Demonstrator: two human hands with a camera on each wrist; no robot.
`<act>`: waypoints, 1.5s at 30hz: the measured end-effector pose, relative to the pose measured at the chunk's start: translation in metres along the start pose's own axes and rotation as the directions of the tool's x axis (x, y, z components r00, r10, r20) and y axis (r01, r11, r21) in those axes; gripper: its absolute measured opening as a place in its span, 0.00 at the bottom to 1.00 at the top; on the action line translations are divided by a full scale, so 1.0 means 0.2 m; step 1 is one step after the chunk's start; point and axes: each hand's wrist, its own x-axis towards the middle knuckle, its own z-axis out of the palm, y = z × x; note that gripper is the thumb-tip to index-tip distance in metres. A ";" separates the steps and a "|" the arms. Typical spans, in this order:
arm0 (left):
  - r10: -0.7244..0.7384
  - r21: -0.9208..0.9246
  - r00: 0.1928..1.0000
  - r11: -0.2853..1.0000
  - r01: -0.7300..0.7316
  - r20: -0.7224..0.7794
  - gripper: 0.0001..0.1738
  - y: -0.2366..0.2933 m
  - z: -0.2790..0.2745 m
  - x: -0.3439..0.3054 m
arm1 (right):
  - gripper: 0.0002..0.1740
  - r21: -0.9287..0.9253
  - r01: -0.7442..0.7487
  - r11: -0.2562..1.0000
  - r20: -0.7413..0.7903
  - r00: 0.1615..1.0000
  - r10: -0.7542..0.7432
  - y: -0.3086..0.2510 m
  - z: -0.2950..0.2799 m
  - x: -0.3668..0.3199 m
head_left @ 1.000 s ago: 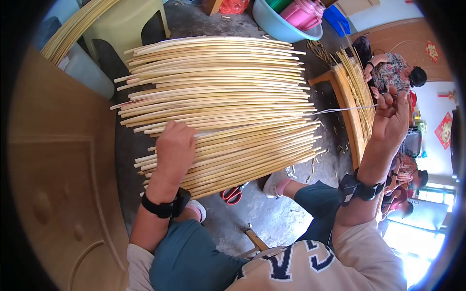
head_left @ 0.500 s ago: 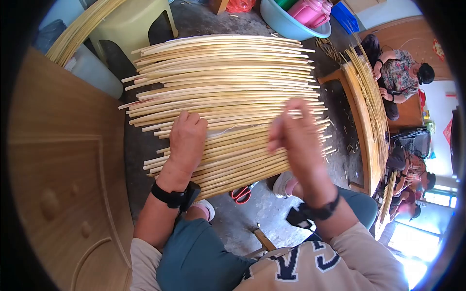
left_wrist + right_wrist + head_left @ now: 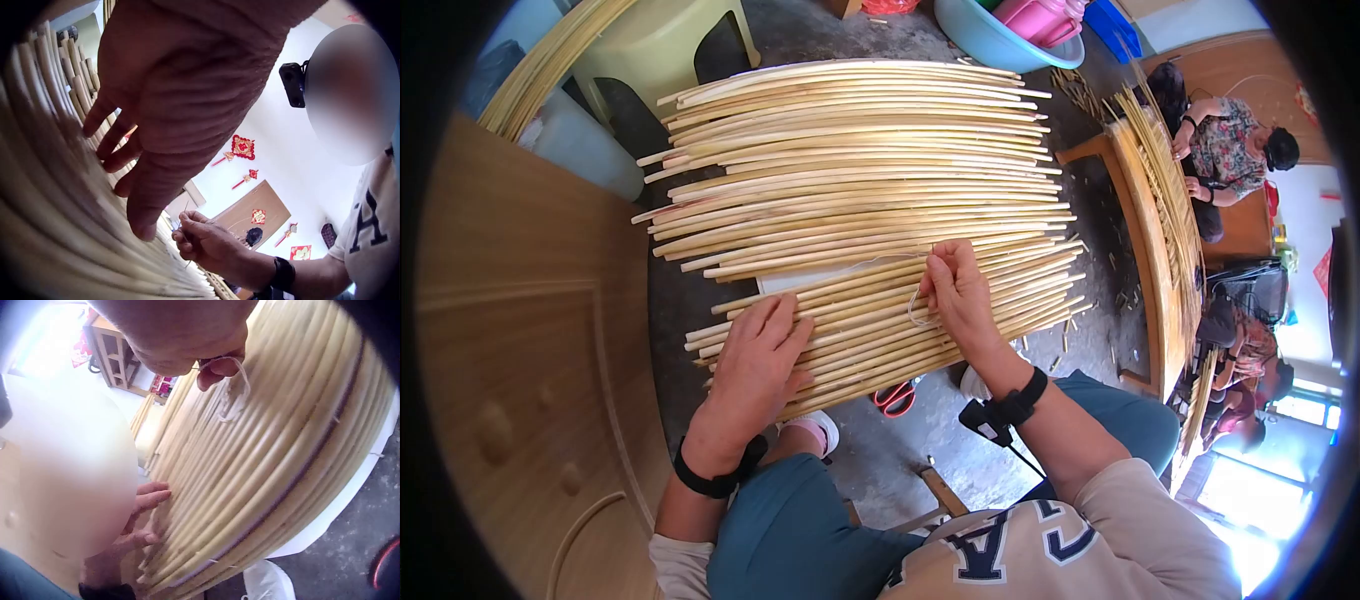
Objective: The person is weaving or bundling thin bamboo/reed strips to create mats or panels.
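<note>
Pale, peeled sticks point(image 3: 850, 190) lie side by side in a wide row in front of me, with a gap across them showing a white surface point(image 3: 785, 280) underneath. My left hand point(image 3: 755, 365) rests on the near sticks at their left ends, fingers straight and spread, as the left wrist view also shows. Over the middle of the near sticks, my right hand point(image 3: 962, 295) pinches a thin needle point(image 3: 186, 206) between thumb and fingers. White thread point(image 3: 246, 381) loops down from those fingers onto the sticks. Another stretch of thread runs left along the gap.
Red-handled scissors point(image 3: 895, 398) lie on the floor below the near edge. A wooden bench point(image 3: 1135, 250) bearing more sticks stands to the right, with people beyond it. A blue basin point(image 3: 1010, 50) and a pale plastic stool point(image 3: 660, 50) are at the back; a wooden panel point(image 3: 530, 320) is at left.
My right hand came in from the far right, where it drew the thread taut, to the middle of the near sticks. The left hand moved nearer to me and spread its fingers.
</note>
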 end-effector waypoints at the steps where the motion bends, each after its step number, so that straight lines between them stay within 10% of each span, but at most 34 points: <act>1: -0.008 0.005 1.000 1.000 0.008 0.009 0.29 -0.01 0.01 -0.02 | 0.04 -0.016 -0.044 0.999 0.018 0.999 0.044 0.01 -0.01 0.01; 15: -0.056 0.045 0.994 0.997 0.060 -0.093 0.33 -0.10 0.05 -0.02 | 0.04 -0.154 0.089 0.984 -0.020 0.995 -0.093 0.07 0.04 0.13; 23: -0.286 -0.120 0.817 0.958 0.262 -0.500 0.30 -0.13 -0.02 -0.17 | 0.04 -0.093 0.120 0.988 0.014 0.993 -0.119 0.08 0.03 0.20; 33: -0.044 -0.021 0.978 0.999 0.040 -0.205 0.11 -0.03 -0.09 0.24 | 0.05 0.309 -0.118 0.944 0.059 0.993 0.105 -0.11 -0.03 0.13; 45: -0.021 0.106 0.930 0.992 0.064 -0.366 0.05 -0.14 0.17 0.35 | 0.06 0.234 -0.401 0.886 0.343 0.886 0.311 -0.13 0.21 -0.08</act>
